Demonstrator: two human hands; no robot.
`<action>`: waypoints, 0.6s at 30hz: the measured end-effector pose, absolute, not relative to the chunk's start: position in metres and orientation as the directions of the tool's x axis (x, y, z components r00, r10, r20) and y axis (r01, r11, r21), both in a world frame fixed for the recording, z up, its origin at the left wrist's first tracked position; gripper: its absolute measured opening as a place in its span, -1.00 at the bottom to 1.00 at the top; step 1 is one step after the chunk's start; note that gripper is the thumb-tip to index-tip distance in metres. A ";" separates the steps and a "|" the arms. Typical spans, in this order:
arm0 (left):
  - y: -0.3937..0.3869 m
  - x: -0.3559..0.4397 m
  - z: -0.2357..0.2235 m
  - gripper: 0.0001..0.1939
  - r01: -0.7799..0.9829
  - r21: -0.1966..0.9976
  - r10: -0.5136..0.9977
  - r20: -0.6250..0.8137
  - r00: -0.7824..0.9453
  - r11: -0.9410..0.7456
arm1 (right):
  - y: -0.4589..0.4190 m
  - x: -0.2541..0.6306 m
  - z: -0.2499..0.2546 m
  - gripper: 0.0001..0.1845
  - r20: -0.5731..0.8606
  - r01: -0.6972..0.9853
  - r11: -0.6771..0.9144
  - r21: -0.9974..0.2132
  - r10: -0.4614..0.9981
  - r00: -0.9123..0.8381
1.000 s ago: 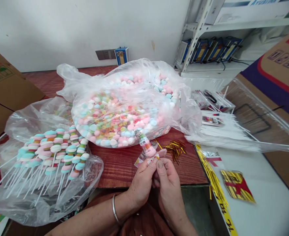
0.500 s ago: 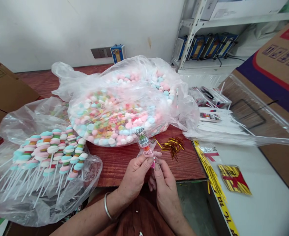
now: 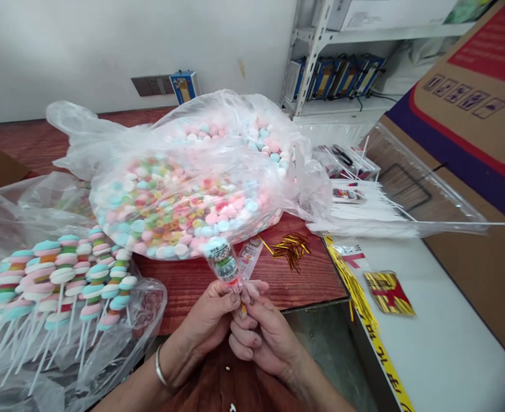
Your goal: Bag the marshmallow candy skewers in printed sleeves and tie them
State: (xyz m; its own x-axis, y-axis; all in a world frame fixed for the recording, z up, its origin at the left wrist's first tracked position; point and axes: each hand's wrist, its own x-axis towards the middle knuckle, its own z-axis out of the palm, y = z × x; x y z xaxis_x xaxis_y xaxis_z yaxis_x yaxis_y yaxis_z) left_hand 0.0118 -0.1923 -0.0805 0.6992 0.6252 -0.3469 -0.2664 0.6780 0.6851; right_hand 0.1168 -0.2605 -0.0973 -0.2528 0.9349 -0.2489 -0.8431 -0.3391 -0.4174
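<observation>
Between both hands is a marshmallow candy stick in a clear printed wrapper (image 3: 225, 263), its top leaning to the left. My left hand (image 3: 212, 312), a silver bangle on its wrist, pinches the wrapper's gathered lower end. My right hand (image 3: 265, 332) is closed around the lower end just to the right, fingers curled. A bit of orange-yellow shows between the fingertips; most of what lies there is hidden. Just behind the hands, a flat printed wrapper (image 3: 249, 256) lies on the table, beside a small pile of gold twist ties (image 3: 292, 247).
Large clear bags of marshmallows and gummies (image 3: 179, 200) fill the table's middle. Several marshmallow skewers (image 3: 67, 274) lie on plastic at left. White sticks (image 3: 364, 203), a gold twist-tie packet (image 3: 390, 293) and a big carton (image 3: 462, 120) are on the right. A shelf (image 3: 364, 35) stands behind.
The view has swung to the right, so things sit further left. The wrapped candy stick now leans more to the left, and my right fingers have curled in around its lower end.
</observation>
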 end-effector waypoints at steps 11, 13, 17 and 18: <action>-0.171 -0.034 -0.082 -0.82 0.331 0.921 0.905 0.050 0.423 -0.205 | -0.259 0.217 -0.119 -0.76 0.181 0.743 -0.380 -0.551 0.815 0.551; -0.175 -0.031 -0.082 -0.84 0.357 0.877 0.879 0.135 0.457 -0.320 | -0.251 0.226 -0.124 -0.77 0.200 0.755 -0.418 -0.504 0.794 0.573; -0.177 -0.026 -0.084 -0.87 0.361 0.814 0.834 0.249 0.492 -0.456 | -0.236 0.231 -0.131 -0.82 0.216 0.784 -0.447 -0.431 0.793 0.570; -0.177 -0.026 -0.084 -0.88 0.367 0.802 0.830 0.264 0.491 -0.472 | -0.234 0.231 -0.132 -0.84 0.218 0.790 -0.446 -0.421 0.796 0.565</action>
